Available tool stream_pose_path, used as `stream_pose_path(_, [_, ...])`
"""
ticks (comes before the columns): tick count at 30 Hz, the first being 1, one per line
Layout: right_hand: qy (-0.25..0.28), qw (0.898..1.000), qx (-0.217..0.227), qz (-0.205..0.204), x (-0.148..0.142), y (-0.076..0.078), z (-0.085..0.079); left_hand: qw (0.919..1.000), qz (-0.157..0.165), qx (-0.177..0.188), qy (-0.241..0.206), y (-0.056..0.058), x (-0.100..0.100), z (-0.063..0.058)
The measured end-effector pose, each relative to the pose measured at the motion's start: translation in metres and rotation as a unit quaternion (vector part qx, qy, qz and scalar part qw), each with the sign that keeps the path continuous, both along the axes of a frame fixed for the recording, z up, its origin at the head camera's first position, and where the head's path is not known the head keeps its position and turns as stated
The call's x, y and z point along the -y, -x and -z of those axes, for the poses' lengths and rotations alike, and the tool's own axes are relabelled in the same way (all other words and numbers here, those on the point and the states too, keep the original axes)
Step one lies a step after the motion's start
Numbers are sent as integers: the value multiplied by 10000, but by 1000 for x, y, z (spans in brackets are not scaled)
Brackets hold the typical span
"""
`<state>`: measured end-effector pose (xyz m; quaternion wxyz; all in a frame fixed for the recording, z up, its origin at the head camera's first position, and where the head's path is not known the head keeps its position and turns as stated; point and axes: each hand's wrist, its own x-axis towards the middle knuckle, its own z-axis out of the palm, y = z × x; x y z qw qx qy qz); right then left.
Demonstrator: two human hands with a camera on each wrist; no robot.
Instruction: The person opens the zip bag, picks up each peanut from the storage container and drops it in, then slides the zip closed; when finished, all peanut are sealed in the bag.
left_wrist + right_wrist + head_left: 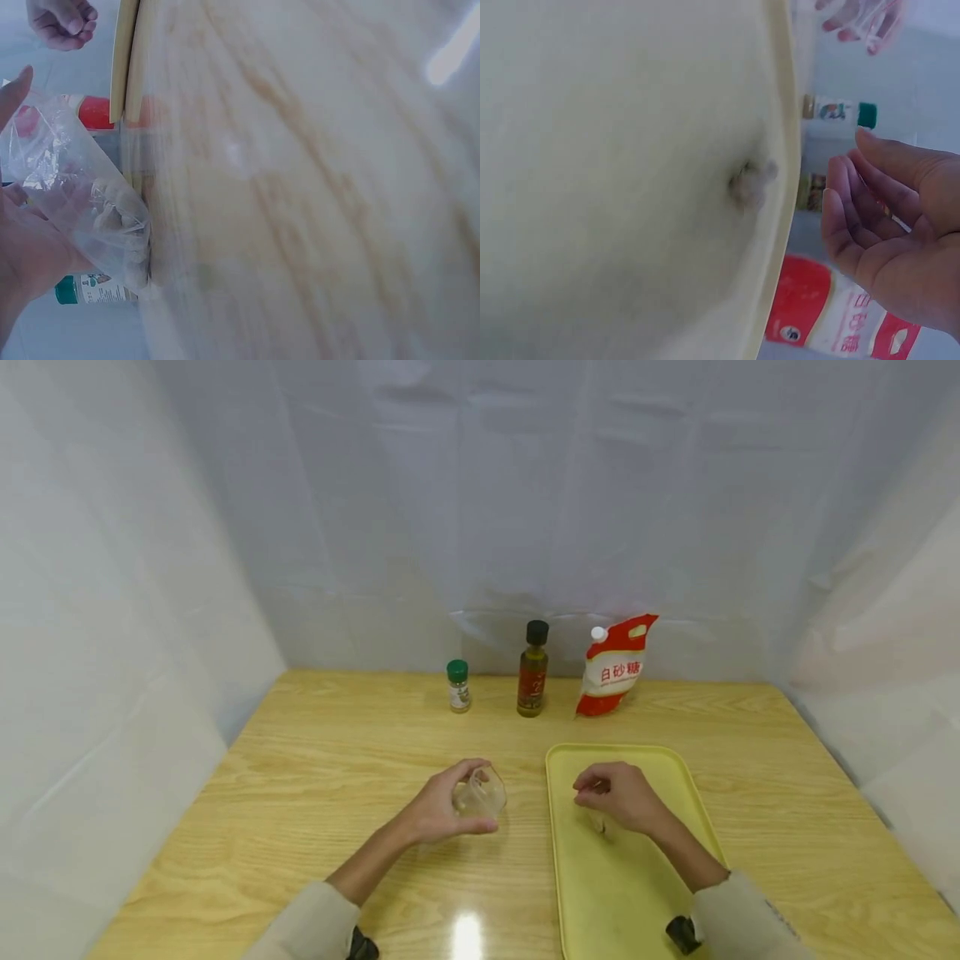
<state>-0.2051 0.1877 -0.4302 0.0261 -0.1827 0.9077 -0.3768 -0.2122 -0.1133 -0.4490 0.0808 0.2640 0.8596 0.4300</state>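
Observation:
My left hand (442,806) grips a clear plastic bag (483,793) between thumb and fingers, left of the yellow tray (551,827). Through the film, several beige lumpy pieces (112,210) show at the bag's bottom, low over the wood. Above the tray, my right hand (618,793) has loosely bent fingers, and nothing shows between thumb and fingertips in the right wrist view. Under those fingertips is one small pale lumpy piece (748,186) with a dark spot, blurred against the tray.
Along the table's back stand a green-capped seasoning jar (458,687), a dark-capped oil bottle (532,670) and a red-and-white sugar pouch (615,667). White sheeting (480,527) encloses the back and both sides of the wooden table (300,777).

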Motion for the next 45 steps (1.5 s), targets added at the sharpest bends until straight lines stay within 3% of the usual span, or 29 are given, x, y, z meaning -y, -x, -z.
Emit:
stream_pose_path(12, [-336, 9974, 634, 19, -18, -4, 9, 9999, -56, 89, -39, 0, 2, 2])
stream_pose_path(18, [-439, 9965, 682, 202, -16, -5, 13, 10000, -27, 62, -35, -1, 2, 2])
stream_pose_path(30, [-495, 9978, 447, 7, -12, 0, 12, 9999, -69, 79, -16, -1, 3, 3])
stream_pose_path(36, [-161, 9997, 204, -41, -2, 3, 5, 9999, -82, 63, 3, -1, 3, 2])
stream_pose_path(45, [819, 9959, 45, 394, 29, 5, -6, 10000, -35, 72, -29, -1, 2, 1])
